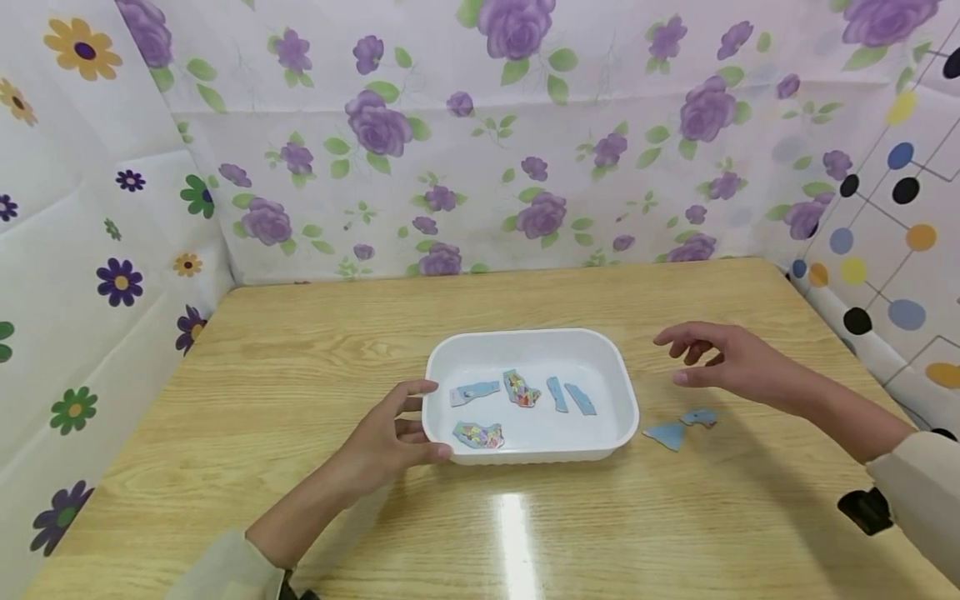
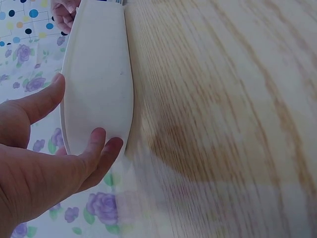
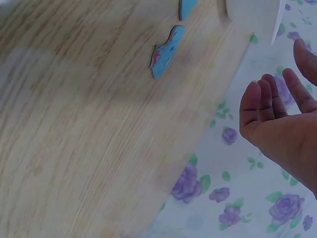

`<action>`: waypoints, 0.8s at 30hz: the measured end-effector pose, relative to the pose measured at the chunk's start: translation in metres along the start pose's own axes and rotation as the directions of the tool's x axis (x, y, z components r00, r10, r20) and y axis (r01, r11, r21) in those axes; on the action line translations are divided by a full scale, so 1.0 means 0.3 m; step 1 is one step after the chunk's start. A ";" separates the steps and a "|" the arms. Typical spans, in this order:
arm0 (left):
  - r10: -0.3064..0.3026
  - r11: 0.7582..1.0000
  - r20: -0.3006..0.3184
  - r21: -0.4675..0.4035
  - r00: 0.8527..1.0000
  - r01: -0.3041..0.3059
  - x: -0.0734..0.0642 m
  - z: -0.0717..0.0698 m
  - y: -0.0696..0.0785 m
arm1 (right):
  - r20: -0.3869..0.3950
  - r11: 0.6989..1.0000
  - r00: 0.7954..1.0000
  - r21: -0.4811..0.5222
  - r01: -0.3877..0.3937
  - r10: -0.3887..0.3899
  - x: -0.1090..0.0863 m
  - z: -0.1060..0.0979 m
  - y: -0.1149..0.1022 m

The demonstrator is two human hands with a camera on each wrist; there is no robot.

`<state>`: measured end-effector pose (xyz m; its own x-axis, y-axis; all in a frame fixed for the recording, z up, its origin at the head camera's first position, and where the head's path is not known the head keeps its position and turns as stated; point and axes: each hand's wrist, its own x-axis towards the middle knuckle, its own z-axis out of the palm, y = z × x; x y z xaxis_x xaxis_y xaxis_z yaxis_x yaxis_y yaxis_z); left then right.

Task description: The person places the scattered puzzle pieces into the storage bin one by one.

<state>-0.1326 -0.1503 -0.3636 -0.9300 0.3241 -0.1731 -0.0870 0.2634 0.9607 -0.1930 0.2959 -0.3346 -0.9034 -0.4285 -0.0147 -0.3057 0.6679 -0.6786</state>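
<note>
A white plastic tray holds several flat, irregular puzzle pieces; two, including a map-like piece, have multicoloured patches, the rest are mostly light blue. My left hand grips the tray's left end, thumb at the front corner and fingers around the wall. In the left wrist view its fingertips rest against the tray's outer side. To the right of the tray my right hand hangs above the table, fingers loosely bent and holding nothing. Below it lie a blue triangular piece and a curved blue piece.
The tray stands on a wood-grain table. Flowered cloth hangs behind the table's far edge, with another patterned cloth on the left and a dotted one on the right.
</note>
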 end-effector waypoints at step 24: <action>-0.010 1.000 -0.010 0.004 1.000 0.010 0.000 0.004 0.002 | 0.004 0.999 0.999 -0.015 -0.032 0.032 -0.096 0.025 0.143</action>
<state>-0.1323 -0.1489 -0.3634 -0.9327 0.3123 -0.1803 -0.0949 0.2700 0.9582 -0.1778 0.3322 -0.3688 -0.9114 -0.4097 -0.0395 -0.2814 0.6903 -0.6665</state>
